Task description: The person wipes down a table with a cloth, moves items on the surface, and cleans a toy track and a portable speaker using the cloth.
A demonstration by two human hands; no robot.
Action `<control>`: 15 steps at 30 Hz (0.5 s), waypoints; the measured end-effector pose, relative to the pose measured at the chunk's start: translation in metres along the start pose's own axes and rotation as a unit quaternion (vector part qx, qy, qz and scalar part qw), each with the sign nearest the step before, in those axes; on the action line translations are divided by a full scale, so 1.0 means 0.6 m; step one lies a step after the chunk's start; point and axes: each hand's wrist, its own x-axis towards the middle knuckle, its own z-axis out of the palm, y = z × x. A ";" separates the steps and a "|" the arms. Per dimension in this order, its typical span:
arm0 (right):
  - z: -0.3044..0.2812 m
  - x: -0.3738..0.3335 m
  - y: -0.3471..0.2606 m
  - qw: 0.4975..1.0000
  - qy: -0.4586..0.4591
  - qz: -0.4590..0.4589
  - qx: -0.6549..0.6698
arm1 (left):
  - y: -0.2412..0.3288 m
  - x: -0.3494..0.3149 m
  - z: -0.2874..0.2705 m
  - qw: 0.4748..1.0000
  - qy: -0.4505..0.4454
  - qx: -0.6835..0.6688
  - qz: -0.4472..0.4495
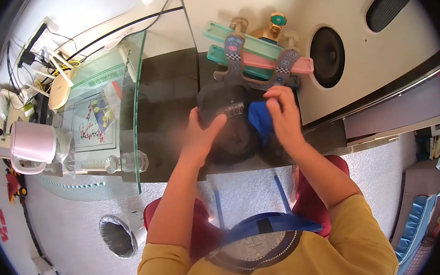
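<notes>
Black device [232, 136] sits in front of you, long axis seemingly running away from you. Your left hand [199, 136] is at its left edge, fingers spread, thumb over its top. Blue cloth [261, 119] lies along its right side, gripped by curled fingers of your right hand [284, 117], the nearer one.

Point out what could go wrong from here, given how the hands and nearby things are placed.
1. The dark object under the left hand lies near the front edge of the dark tabletop; a push toward the person might send it over.
2. The grey patterned piece stands close behind it, so a wide sweep might knock it.
3. The blue cloth at the right hand might catch on the object and shift it.
</notes>
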 end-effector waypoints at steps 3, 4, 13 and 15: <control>0.016 -0.043 -0.002 0.985 -0.061 -0.141 -0.078 | 0.004 -0.002 0.021 1.000 0.012 0.022 -0.002; 0.020 -0.051 0.000 0.979 -0.077 -0.149 -0.119 | 0.007 -0.006 0.022 0.999 0.015 0.039 -0.006; 0.024 -0.007 0.035 0.994 -0.049 0.078 -0.064 | 0.034 -0.020 0.013 0.998 -0.054 0.024 0.018; 0.032 -0.037 0.018 0.997 -0.027 0.020 -0.064 | 0.026 -0.023 0.016 1.000 -0.011 0.029 0.007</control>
